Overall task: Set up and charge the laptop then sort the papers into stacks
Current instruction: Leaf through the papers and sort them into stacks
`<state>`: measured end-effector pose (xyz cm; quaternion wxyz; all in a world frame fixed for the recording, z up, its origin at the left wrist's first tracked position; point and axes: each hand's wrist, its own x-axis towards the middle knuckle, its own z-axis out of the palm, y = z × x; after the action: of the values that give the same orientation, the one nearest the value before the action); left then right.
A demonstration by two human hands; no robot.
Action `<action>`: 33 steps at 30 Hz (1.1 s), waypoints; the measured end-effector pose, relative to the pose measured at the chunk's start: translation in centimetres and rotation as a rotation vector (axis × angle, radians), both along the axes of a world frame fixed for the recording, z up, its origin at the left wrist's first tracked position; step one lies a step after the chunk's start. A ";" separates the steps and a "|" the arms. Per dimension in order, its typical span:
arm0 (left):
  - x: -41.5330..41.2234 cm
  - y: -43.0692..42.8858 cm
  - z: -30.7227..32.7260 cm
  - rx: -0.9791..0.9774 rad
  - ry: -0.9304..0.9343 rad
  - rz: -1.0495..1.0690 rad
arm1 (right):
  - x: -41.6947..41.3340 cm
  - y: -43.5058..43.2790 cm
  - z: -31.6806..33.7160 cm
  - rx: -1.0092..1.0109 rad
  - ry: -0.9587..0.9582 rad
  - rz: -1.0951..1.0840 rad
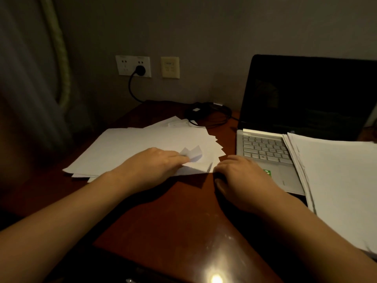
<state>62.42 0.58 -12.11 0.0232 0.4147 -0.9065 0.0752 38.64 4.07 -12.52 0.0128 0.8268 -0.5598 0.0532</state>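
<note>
Fanning out to the left of the laptop (265,149), the loose papers (126,148) point their staggered corners at its left edge without touching it, with a strip of dark red counter (173,211) between them. The left hand (155,166) lies on the fan's near right part, its fingers pinching a few upturned sheet corners. The right hand (240,176) sits at the laptop's front left corner, knuckles up and fingers curled beside the fan's nearest corner; I cannot tell whether they grasp a sheet. A squarer paper stack (336,180) covers the right of the laptop's keyboard. In front of the laptop the glossy counter gives open room. Behind its left side lies a coiled charger (208,113), its plug (140,70) in a wall socket (133,66). The laptop's screen is dark and the room is dim.
</note>
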 end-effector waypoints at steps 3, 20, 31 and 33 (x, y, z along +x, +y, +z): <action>0.3 -0.4 -0.6 -0.121 0.060 -0.095 | 0.2 0.2 0.2 0.007 0.009 -0.017; -1.2 0.0 0.1 0.057 0.040 0.008 | 0.5 0.1 0.0 0.045 0.044 -0.041; -1.1 0.0 0.5 0.081 0.065 0.039 | 0.9 0.8 0.0 0.070 -0.124 0.075; -1.1 0.0 0.3 0.062 0.128 0.063 | 1.0 0.9 0.3 0.001 -0.145 0.096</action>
<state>61.36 0.58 -11.80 0.0657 0.4476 -0.8916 0.0211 39.64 4.93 -12.23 -0.0307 0.8467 -0.5190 0.1133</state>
